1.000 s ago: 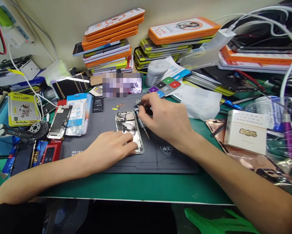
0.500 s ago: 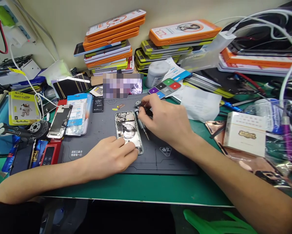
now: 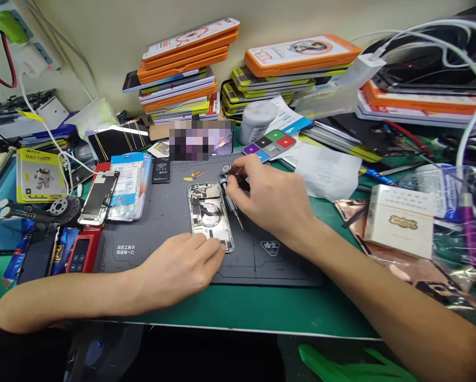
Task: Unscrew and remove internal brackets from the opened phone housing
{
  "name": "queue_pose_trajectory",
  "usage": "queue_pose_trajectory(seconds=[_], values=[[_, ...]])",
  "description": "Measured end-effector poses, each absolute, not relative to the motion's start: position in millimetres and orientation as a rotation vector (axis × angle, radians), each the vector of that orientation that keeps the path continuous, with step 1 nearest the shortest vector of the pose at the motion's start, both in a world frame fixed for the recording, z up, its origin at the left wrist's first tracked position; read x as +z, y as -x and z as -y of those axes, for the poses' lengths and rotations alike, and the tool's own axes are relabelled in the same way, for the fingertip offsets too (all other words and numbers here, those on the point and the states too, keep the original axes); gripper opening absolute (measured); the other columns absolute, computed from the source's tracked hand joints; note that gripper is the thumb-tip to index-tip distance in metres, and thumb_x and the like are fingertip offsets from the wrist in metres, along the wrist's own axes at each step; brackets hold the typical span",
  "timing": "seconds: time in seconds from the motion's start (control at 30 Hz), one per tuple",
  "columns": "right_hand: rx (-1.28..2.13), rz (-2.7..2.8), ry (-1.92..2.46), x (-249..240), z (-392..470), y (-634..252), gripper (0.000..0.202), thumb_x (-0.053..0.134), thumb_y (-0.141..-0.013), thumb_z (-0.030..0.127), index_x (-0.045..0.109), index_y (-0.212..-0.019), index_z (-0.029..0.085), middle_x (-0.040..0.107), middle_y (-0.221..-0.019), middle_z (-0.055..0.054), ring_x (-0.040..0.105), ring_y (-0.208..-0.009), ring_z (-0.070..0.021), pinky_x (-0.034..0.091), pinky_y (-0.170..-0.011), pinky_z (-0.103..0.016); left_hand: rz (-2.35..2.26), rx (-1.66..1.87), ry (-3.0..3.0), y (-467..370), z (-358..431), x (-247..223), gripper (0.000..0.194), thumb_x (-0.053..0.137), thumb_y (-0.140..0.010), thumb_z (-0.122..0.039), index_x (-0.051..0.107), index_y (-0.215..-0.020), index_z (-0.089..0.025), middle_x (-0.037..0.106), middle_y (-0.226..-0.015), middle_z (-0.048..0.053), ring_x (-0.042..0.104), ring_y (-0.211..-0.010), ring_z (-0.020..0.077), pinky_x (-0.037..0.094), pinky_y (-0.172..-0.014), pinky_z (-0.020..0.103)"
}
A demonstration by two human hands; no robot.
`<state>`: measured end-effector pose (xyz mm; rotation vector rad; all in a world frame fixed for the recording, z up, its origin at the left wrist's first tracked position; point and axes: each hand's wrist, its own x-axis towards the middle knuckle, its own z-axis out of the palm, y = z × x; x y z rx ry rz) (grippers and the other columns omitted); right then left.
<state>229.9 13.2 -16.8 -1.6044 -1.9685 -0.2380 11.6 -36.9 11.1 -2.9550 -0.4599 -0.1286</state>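
Observation:
An opened phone with its inner parts bared lies on the dark work mat. My left hand is closed over the phone's lower end, fingers bent, thumb and index finger at its lower right corner. To the right of the phone, my right hand has its thumb and index finger pinched at the upper end of a small screwdriver. That screwdriver slants with its tip towards the mat. Dark objects under the right fingers are partly hidden. Small yellow and copper bits lie above the phone.
A black battery and a removed phone screen are to the left. Stacked orange and yellow boxes stand behind. A coloured pad and white jar sit beyond my right hand; a white box stands at right.
The fingers of my left hand have shifted slightly on the phone's lower end, drawing closer together. My right hand stays almost where it was at the screwdriver. The view has shifted a little.

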Motion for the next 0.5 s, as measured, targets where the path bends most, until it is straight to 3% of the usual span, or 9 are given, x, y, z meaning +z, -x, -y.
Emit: queue_pose_trajectory(seconds=[0.17,0.27,0.37,0.43,0.5], values=[[-0.282,1.909,1.554,-16,-12,-233,0.016,0.053,-0.097,0.027,0.061,-0.107,0.016,0.077,-0.081,-0.006,0.069,-0.064,-0.0192,0.032,-0.051,-0.031,0.486,-0.12,2.938,-11,43,8,0.026,0.049,-0.096,-0.002,0.068,-0.112,-0.007,0.07,-0.109,0.01,0.059,-0.069,0.0169,0.049,-0.054,0.032],[-0.126,1.771,1.411,-13,-9,-232,0.018,0.056,-0.098,0.027,0.058,-0.112,0.017,0.078,-0.09,-0.006,0.07,-0.066,-0.0168,0.044,-0.055,-0.03,0.547,-0.106,2.933,-11,49,2,0.024,0.051,-0.099,-0.01,0.067,-0.115,-0.009,0.068,-0.112,0.009,0.059,-0.066,0.0154,0.047,-0.049,0.031],[0.292,1.613,1.169,-9,-2,-226,0.017,0.057,-0.1,0.025,0.053,-0.115,0.02,0.075,-0.114,-0.009,0.075,-0.095,-0.0195,0.059,-0.074,-0.033,0.569,-0.136,2.866,-11,56,-8,0.026,0.051,-0.102,-0.021,0.067,-0.118,-0.009,0.066,-0.119,0.012,0.06,-0.067,0.0156,0.046,-0.048,0.031],[0.477,1.61,1.083,-9,2,-219,0.013,0.056,-0.102,0.023,0.053,-0.115,0.023,0.074,-0.124,-0.007,0.072,-0.114,-0.0206,0.06,-0.089,-0.037,0.543,-0.175,2.811,-11,60,-13,0.028,0.051,-0.102,-0.024,0.067,-0.118,-0.008,0.066,-0.122,0.014,0.06,-0.069,0.016,0.046,-0.05,0.031],[0.55,1.715,1.074,-12,6,-213,0.012,0.054,-0.103,0.021,0.056,-0.114,0.025,0.074,-0.128,-0.005,0.07,-0.121,-0.0202,0.059,-0.096,-0.038,0.529,-0.209,2.765,-10,62,-17,0.028,0.052,-0.102,-0.025,0.068,-0.117,-0.008,0.066,-0.121,0.015,0.059,-0.07,0.0161,0.045,-0.051,0.03]])
